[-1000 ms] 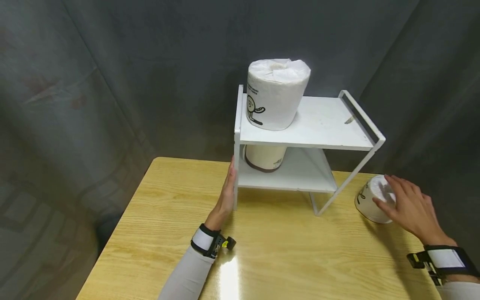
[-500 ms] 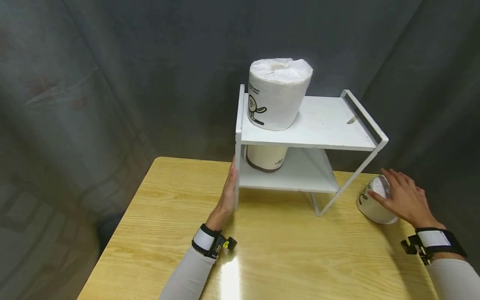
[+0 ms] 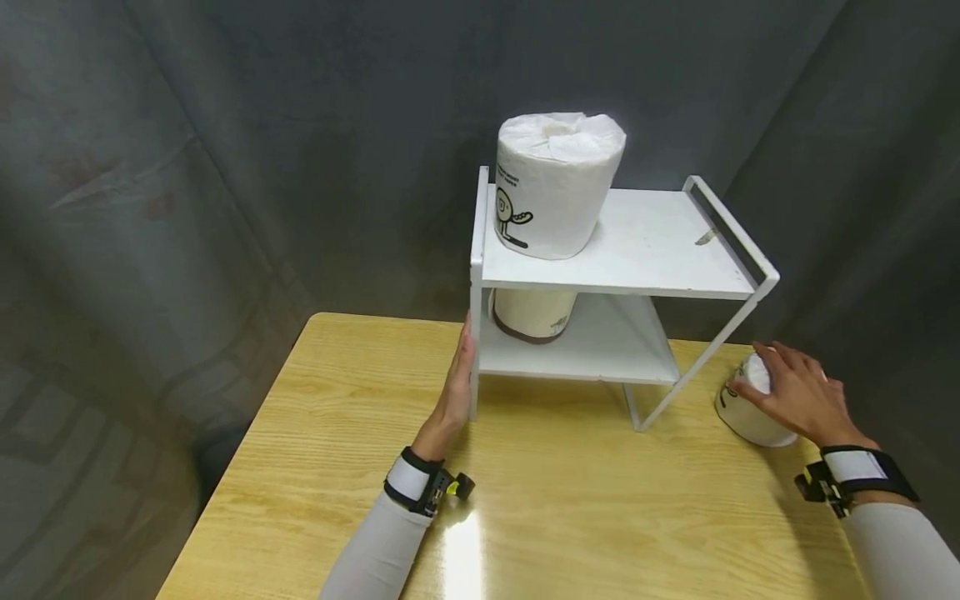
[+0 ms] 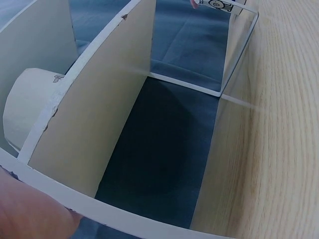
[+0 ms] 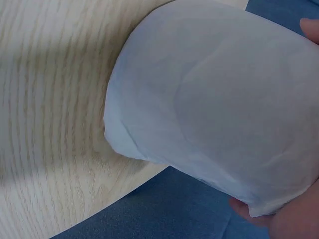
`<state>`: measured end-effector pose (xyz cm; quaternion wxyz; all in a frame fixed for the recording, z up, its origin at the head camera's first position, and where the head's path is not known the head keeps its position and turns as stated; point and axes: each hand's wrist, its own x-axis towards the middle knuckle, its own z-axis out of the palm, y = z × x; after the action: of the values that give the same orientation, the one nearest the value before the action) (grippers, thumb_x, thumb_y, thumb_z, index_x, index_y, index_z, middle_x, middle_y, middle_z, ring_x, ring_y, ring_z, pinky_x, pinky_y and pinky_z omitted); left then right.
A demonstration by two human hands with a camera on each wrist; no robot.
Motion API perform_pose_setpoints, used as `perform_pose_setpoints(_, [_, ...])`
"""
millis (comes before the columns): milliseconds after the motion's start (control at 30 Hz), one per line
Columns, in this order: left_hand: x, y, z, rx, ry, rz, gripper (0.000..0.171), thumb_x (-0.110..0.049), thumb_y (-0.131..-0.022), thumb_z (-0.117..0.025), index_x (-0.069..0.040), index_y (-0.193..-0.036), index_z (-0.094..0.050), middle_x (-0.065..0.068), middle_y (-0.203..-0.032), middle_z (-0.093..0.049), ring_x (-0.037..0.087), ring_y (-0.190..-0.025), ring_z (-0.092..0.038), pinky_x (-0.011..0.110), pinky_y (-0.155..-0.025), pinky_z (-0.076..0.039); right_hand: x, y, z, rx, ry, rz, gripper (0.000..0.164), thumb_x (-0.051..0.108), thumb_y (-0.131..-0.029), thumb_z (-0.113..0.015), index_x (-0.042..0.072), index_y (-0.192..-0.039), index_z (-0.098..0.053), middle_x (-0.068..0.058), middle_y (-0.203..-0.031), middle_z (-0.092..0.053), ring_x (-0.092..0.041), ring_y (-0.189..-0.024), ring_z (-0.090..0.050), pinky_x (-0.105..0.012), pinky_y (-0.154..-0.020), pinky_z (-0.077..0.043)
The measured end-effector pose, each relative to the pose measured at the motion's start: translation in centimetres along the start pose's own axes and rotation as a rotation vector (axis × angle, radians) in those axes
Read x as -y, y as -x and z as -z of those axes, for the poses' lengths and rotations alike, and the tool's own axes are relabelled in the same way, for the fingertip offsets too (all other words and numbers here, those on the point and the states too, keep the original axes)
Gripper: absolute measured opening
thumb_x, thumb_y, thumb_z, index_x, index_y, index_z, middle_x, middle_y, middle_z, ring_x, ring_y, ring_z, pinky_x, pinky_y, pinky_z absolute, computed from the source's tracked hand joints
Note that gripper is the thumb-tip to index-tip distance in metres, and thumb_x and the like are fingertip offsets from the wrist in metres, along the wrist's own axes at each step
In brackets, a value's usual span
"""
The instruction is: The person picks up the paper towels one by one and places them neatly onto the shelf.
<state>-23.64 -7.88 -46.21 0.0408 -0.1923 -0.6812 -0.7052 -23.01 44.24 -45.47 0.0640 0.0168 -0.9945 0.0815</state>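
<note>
Right grip round a toilet roll, left grip flat along a rack

The right arm extended from the lower right, thumb and fingers set about the roll's upper part, holding it. That roll stood on the counter, to the right of the rack. The left arm reached forward, its fingers straight and touching the rack's left side. A large roll stood on top of the rack, another roll on its lower shelf.
</note>
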Motion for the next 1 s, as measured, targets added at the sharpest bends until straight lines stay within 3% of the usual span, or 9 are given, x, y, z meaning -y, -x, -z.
perform_pose_setpoints(467, [-0.07, 0.06, 0.06, -0.001, 0.004, 0.026, 0.078, -0.059, -0.111, -0.01, -0.012, -0.171, 0.005, 0.007, -0.179, 0.007, 0.026, -0.164, 0.007, 0.056, -0.13, 0.004, 0.11, -0.13, 0.43, 0.099, -0.007, -0.022, 0.09, 0.054, -0.097, -0.067, 0.0, -0.158, -0.03, -0.043, -0.155, -0.022, -0.074, -0.134, -0.02, -0.095, -0.083, -0.029])
perform_pose_setpoints(1000, [-0.05, -0.05, -0.05, -0.011, -0.001, 0.03, 0.086, -0.066, -0.108, -0.012, -0.01, -0.171, 0.004, 0.008, -0.179, 0.006, 0.027, -0.164, 0.006, 0.056, -0.131, 0.003, 0.17, 0.11, 0.25, 0.013, 0.042, 0.039, 0.088, 0.044, -0.09, -0.077, 0.0, -0.156, -0.04, -0.043, -0.146, -0.036, -0.07, -0.126, -0.032, -0.092, -0.083, -0.036])
